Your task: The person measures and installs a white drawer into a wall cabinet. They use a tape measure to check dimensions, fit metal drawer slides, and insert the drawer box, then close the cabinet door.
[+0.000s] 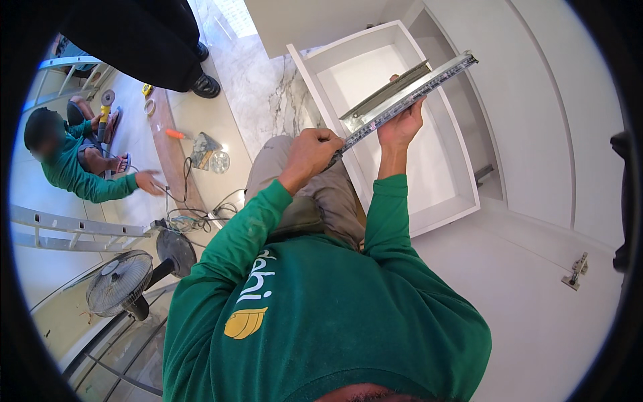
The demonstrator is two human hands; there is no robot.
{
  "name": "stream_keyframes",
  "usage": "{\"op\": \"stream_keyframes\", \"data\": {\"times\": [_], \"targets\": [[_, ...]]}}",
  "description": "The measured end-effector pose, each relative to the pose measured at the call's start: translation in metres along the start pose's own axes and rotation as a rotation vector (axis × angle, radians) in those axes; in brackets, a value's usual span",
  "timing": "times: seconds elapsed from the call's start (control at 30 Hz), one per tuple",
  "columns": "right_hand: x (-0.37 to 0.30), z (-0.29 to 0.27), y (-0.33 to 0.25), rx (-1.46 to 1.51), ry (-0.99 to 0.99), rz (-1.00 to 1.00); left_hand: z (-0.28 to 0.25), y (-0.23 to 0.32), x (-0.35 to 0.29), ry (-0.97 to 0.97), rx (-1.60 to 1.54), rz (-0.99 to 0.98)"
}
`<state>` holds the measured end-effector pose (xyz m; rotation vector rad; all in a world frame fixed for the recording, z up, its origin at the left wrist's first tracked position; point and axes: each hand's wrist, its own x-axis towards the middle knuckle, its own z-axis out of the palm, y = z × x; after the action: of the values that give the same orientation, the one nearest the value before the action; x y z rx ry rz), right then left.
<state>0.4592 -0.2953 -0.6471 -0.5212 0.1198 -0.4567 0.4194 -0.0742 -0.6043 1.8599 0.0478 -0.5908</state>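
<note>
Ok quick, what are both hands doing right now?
Left hand: closed, pinching the near end of the metal rail.
Right hand: closed, holding that same rail further along.

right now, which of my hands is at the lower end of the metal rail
Your left hand: its fingers are at that lower end of the metal rail, while your right hand holds it farther up.

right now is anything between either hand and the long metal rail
Nothing visible: the left hand pinches the near end of the metal rail directly, and the right hand holds it farther along from underneath. The white drawer shows behind them, not in between.
</note>
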Motion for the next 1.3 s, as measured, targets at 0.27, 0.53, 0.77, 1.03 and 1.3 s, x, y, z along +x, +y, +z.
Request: {"op": "stream_keyframes", "data": {"times": [0.27,0.53,0.77,1.03,1.3], "targets": [[-0.0002,-0.0012,0.0000,-0.012,-0.023,0.018,0.0058,0.0044,0.0040,-0.015,-0.049,-0.041],[0.0009,-0.0028,0.0009,0.003,-0.039,0.020,0.0075,0.0066,0.0050,-0.019,-0.069,-0.054],[-0.0010,-0.0008,0.0009,0.016,0.004,0.044,0.0079,0.0059,0.0055,-0.024,-0.072,-0.061],[-0.0012,0.0002,0.0003,-0.010,-0.007,0.046,0.0094,0.0045,0.0048,-0.032,-0.119,-0.108],[-0.0025,-0.0039,0.0026,-0.012,0.015,0.065,0.0104,-0.0006,0.0059,-0.039,-0.118,-0.112]]}}
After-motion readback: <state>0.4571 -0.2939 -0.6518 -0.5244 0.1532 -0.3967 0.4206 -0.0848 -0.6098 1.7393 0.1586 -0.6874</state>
